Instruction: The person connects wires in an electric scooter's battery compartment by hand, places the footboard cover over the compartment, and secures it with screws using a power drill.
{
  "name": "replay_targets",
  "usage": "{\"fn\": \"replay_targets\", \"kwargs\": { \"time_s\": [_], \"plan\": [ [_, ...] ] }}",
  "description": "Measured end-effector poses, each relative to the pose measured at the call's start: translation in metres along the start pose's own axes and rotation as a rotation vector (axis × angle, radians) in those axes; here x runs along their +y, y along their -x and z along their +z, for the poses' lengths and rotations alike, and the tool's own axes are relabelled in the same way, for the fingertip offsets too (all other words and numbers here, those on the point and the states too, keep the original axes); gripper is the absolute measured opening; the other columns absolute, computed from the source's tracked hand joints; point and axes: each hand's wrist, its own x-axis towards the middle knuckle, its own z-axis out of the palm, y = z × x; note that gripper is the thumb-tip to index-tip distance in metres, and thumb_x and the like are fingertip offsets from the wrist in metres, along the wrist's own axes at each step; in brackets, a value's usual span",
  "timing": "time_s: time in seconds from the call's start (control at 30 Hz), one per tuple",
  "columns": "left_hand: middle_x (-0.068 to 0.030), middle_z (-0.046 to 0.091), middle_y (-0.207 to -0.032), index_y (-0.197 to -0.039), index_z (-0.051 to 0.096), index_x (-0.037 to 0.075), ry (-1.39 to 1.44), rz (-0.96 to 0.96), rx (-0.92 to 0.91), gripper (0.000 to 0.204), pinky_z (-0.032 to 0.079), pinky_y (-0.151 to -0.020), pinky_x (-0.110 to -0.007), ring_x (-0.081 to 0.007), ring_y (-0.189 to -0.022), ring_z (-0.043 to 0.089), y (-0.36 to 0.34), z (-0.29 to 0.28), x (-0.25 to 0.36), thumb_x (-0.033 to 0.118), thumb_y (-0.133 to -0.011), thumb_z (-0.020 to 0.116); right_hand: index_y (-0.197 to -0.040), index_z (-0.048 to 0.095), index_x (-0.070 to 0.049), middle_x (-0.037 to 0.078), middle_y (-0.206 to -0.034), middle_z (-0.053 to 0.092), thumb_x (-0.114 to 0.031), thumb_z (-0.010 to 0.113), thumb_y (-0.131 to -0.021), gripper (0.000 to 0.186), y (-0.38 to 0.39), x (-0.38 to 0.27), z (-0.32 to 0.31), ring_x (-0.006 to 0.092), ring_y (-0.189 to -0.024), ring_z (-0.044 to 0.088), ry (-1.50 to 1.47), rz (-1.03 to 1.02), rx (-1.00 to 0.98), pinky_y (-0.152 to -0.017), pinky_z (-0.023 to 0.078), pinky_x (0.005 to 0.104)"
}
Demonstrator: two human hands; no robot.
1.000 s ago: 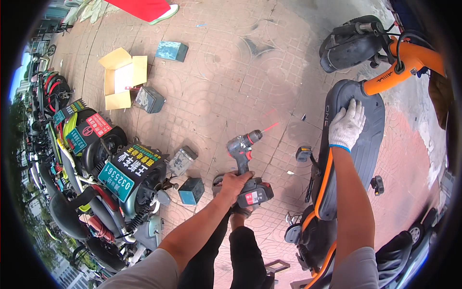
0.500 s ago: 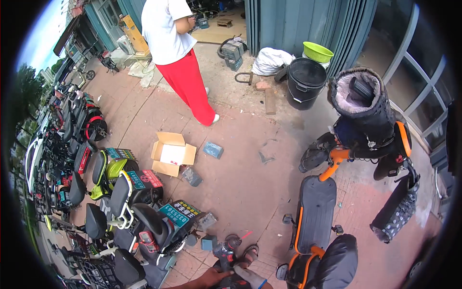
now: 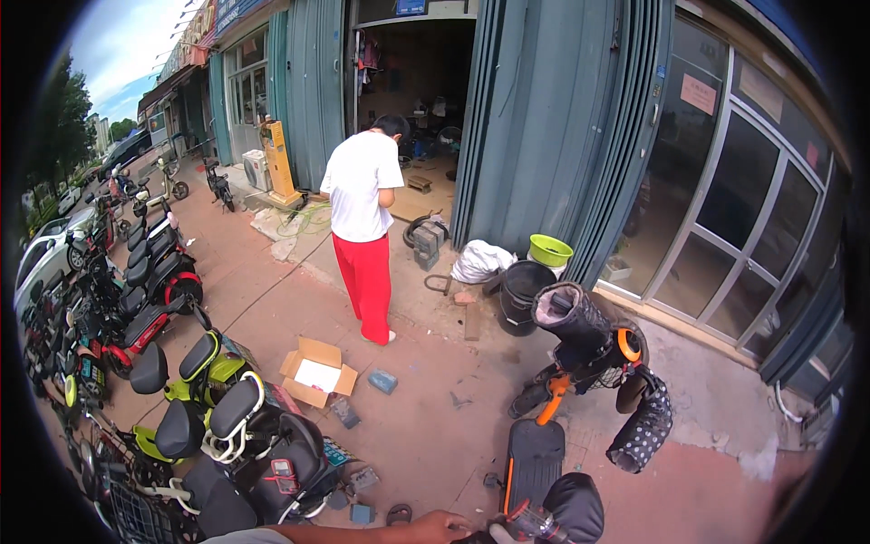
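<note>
At the lower edge my bare left hand (image 3: 442, 526) reaches in from the left, over something dark; its fingers are mostly cut off by the frame. Beside it, my right hand (image 3: 501, 533) in a pale glove is partly visible, closed at a red and black power drill (image 3: 536, 523). The drill points right, in front of the black scooter seat (image 3: 576, 512). An orange and black electric scooter (image 3: 535, 458) stands just beyond, with a furry cover and a polka-dot cover (image 3: 641, 426) on its handlebars.
Parked scooters (image 3: 263, 444) crowd the left, a red meter (image 3: 284, 476) on one seat. An opened carton (image 3: 317, 372) and several block-shaped batteries (image 3: 382, 381) lie on the paving. A person in red trousers (image 3: 362, 272) stands by the doorway. Black bucket (image 3: 521, 295) stands right of them.
The view has tilted up and shows more of the shopfront. My hands and the drill have shifted right, to the orange scooter's seat. The person in red trousers has turned towards the doorway.
</note>
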Motion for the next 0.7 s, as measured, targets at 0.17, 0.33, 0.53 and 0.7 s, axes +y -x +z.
{"fn": "replay_targets", "kwargs": {
  "time_s": [0.17,0.33,0.53,0.7],
  "plan": [
    [-0.0019,0.060,-0.074,-0.114,0.074,0.004,0.823,-0.449,0.181,0.020,0.040,-0.053,-0.032,-0.0126,-0.062,0.053,0.077,-0.015,-0.040,0.016,-0.100,0.067,-0.118,0.074,-0.001,0.007,-0.099,0.079,-0.014,0.090,-0.079,0.044,0.055,0.023,-0.083,0.0194,-0.086,0.075,0.025,0.113,0.068,-0.083,0.060,0.0346],
    [-0.0043,0.054,-0.080,-0.113,0.065,0.004,1.018,-0.611,0.382,0.018,0.040,-0.058,-0.033,-0.0196,-0.066,0.052,0.162,0.015,-0.080,0.010,-0.097,0.059,-0.110,0.073,0.000,0.009,-0.100,0.080,-0.021,0.093,-0.076,0.044,0.162,-0.009,-0.186,0.0180,-0.090,0.076,0.306,0.129,0.328,-0.084,0.059,0.0358],
    [-0.0059,0.058,-0.083,-0.116,0.063,0.003,0.943,-0.657,0.289,0.020,0.044,-0.060,-0.035,-0.0204,-0.068,0.055,0.170,0.079,-0.070,0.008,-0.098,0.058,-0.103,0.066,-0.001,0.007,-0.083,0.073,-0.015,0.088,-0.080,0.035,0.283,0.044,-0.291,0.0154,-0.069,0.070,0.149,0.203,0.928,-0.065,0.057,0.0338],
    [-0.0100,0.069,-0.093,-0.122,0.068,-0.005,0.867,-0.521,0.171,0.029,0.056,-0.068,-0.035,-0.0251,-0.079,0.067,0.150,0.109,-0.025,-0.002,-0.098,0.054,-0.105,0.057,-0.006,0.006,-0.068,0.065,-0.011,0.084,-0.083,0.035,0.382,0.134,-0.337,0.0164,-0.051,0.060,-0.063,0.418,1.173,-0.051,0.050,0.0314]
  ]
}}
